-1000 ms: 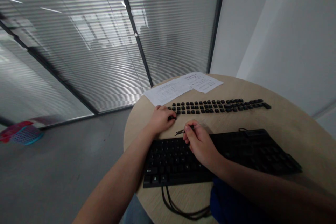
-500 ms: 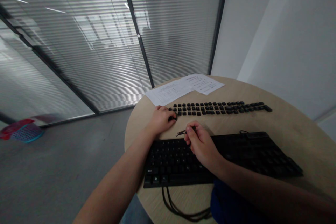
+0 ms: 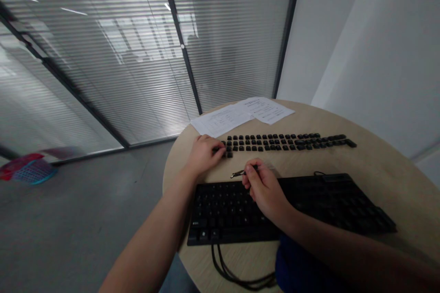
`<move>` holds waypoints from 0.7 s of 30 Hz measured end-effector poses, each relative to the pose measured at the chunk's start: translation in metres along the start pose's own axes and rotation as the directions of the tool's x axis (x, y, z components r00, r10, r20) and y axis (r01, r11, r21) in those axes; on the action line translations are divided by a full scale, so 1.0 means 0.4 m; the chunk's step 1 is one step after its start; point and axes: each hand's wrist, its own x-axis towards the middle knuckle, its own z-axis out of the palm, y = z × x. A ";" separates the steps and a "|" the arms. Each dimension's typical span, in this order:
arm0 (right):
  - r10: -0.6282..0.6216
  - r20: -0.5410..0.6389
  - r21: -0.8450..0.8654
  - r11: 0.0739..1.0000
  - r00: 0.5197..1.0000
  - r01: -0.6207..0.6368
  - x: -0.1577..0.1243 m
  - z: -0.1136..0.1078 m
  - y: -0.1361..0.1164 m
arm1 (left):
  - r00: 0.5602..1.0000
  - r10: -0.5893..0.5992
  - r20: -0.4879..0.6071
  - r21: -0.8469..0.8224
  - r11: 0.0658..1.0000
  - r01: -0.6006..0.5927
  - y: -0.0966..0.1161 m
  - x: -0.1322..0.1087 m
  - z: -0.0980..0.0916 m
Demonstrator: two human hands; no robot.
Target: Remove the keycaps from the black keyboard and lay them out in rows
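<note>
My left hand (image 3: 205, 154) is at the left end of several rows of loose black keycaps (image 3: 257, 143), thumb and fingers curled around a dark keycap (image 3: 216, 149) that they partly hide. One more keycap (image 3: 229, 154) lies just right of the thumb. Over the black keyboard (image 3: 223, 210), my right hand (image 3: 263, 187) is closed around a slim dark tool (image 3: 237, 174) whose metal tip points left; its exact kind is unclear. Keys still sit on the keyboard's left part, while its right part is too dark to make out.
Printed sheets (image 3: 237, 114) lie at the far edge of the round wooden table (image 3: 185, 151). Black cables (image 3: 223, 270) loop in front of the keyboard. A red and blue basket (image 3: 32, 171) stands on the floor at left, by a glass partition with blinds (image 3: 137, 78).
My left hand has shifted slightly left and back, leaving a keycap uncovered below the rows. My right hand and its tool have hardly moved.
</note>
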 end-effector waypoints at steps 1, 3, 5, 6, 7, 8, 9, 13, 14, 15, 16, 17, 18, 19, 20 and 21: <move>-0.005 0.002 -0.008 1.000 1.000 0.005 0.000 0.000 -0.001 | 0.999 -0.022 -0.044 -0.001 1.000 0.022 0.000 -0.001 -0.010; -0.013 0.009 -0.024 1.000 1.000 0.013 0.000 -0.001 -0.004 | 0.992 -0.055 -0.115 -0.008 0.998 0.055 0.008 -0.003 -0.028; -0.020 0.012 -0.040 0.999 1.000 0.021 0.001 -0.003 -0.005 | 0.993 -0.060 -0.103 -0.055 0.997 0.055 0.026 -0.005 -0.037; -0.025 0.009 -0.048 0.998 1.000 0.026 0.002 -0.004 -0.005 | 0.998 -0.047 -0.048 -0.097 0.994 0.042 0.038 -0.007 -0.038; -0.033 0.006 -0.057 0.998 0.999 0.033 0.002 -0.006 -0.004 | 0.999 -0.015 0.045 -0.149 0.989 0.022 0.053 -0.010 -0.035; -0.042 0.004 -0.065 0.997 0.999 0.042 0.003 -0.007 -0.004 | 0.985 0.038 0.167 -0.208 0.978 -0.002 0.067 -0.012 -0.030; -0.050 0.006 -0.071 0.996 0.999 0.050 0.004 -0.009 -0.003 | 0.951 0.104 0.292 -0.265 0.964 -0.025 0.081 -0.014 -0.023; -0.043 0.103 -0.084 0.995 0.994 0.052 0.000 -0.015 0.002 | 0.831 0.266 0.488 -0.381 0.922 -0.071 0.118 -0.020 0.010; -0.034 0.148 -0.094 0.994 0.988 0.048 -0.003 -0.015 0.003 | 0.832 0.275 0.483 -0.388 0.918 -0.078 0.122 -0.020 0.016; -0.024 0.195 -0.109 0.993 0.981 0.046 -0.006 -0.016 0.003 | 0.831 0.287 0.477 -0.397 0.914 -0.088 0.125 -0.020 0.020; -0.018 0.241 -0.124 0.991 0.970 0.050 -0.009 -0.016 0.004 | 0.826 0.304 0.474 -0.408 0.908 -0.100 0.126 -0.019 0.024; -0.015 0.287 -0.139 0.989 0.958 0.057 -0.013 -0.017 0.005 | 0.820 0.322 0.473 -0.419 0.901 -0.112 0.125 -0.018 0.026; -0.013 0.329 -0.152 0.986 0.944 0.067 -0.017 -0.019 0.006 | 0.814 0.337 0.472 -0.429 0.895 -0.122 0.124 -0.017 0.028; -0.014 0.365 -0.166 0.983 0.931 0.080 -0.020 -0.020 0.007 | 0.811 0.346 0.471 -0.438 0.890 -0.126 0.123 -0.016 0.030; -0.018 0.392 -0.182 0.979 0.920 0.096 -0.024 -0.022 0.008 | 0.812 0.348 0.469 -0.446 0.886 -0.122 0.121 -0.016 0.032; -0.023 0.410 -0.202 0.973 0.912 0.115 -0.027 -0.024 0.010 | 0.814 0.344 0.468 -0.456 0.883 -0.111 0.119 -0.015 0.035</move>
